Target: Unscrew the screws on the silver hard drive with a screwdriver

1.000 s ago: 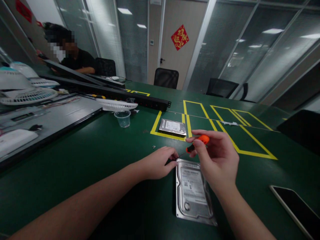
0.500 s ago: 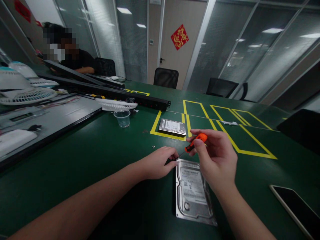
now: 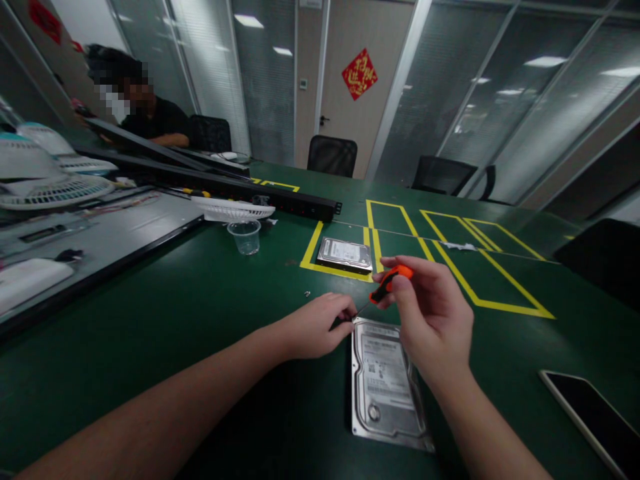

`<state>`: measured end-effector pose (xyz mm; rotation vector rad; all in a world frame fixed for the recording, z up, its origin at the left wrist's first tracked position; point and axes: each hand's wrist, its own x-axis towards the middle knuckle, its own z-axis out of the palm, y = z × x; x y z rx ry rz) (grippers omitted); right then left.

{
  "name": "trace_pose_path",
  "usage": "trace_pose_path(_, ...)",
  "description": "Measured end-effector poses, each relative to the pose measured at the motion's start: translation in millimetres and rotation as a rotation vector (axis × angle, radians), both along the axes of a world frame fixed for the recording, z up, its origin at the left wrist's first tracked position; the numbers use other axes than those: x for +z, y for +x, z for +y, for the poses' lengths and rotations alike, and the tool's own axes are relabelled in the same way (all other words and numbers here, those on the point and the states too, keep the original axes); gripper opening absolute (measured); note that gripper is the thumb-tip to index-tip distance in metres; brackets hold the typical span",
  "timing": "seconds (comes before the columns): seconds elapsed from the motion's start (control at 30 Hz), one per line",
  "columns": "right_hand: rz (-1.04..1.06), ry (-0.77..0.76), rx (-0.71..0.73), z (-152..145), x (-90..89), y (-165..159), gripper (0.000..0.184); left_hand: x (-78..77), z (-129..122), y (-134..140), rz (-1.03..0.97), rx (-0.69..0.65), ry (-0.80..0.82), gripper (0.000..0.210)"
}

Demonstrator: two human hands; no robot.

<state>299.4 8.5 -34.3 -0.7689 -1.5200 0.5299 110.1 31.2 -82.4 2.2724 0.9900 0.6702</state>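
Gripping orange/blk screwdriver (image 3: 385, 288) in curled R hand (image 3: 439, 308), angled down to upper-L corner of near silver HDD (image 3: 383, 380), laid flat on green tabletop (image 3: 235, 293). With L hand (image 3: 317, 325) half-closed at same corner; can't tell if gripping anything.

The near hard drive (image 3: 386, 383) shows smooth, shiny metal — the screwdriver handle (image 3: 385, 287) looks plastic, the cup (image 3: 245, 239) clear plastic.
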Motion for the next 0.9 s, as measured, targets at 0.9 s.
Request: trace_pose_path(0.9,-0.038,-0.002,0.010,2.8,-5.7,4.1,0.034,-1.3,0.4,1.3,0.003,0.013,-0.018,0.009)
